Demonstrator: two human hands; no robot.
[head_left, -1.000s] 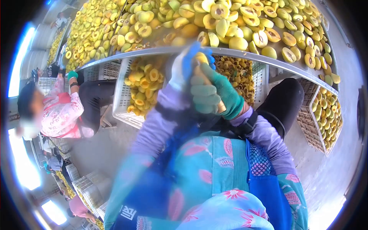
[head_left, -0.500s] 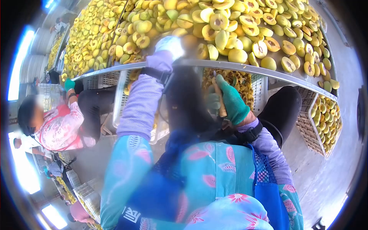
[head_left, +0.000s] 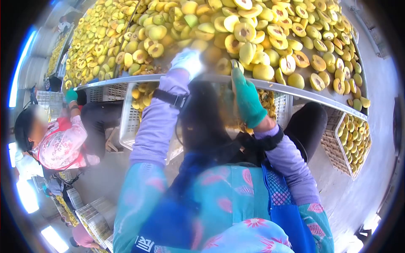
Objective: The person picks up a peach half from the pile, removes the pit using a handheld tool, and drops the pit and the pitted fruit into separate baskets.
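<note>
My left hand [head_left: 187,63], in a white glove, is over the near edge of the heap of halved yellow stone fruit [head_left: 247,31]; its fingers are blurred. My right hand [head_left: 248,99], in a green glove, is closed at the table's metal rim [head_left: 312,93]. A slim tool tip [head_left: 234,64] pokes out above its thumb side; its wooden handle, visible earlier, is now hidden in the glove. Cut faces of several halves [head_left: 287,64] show brown stones or hollows.
Below the rim stands a white crate [head_left: 128,122] of fruit pieces, between my knees. Another crate [head_left: 337,145] of fruit is at the right. To the left, a co-worker [head_left: 63,143] in a pink top sits at the same table.
My right hand has risen from above the crate to the table's rim, with the tool tip now pointing toward the fruit. My left hand stays by the heap. The view has shifted slightly.
</note>
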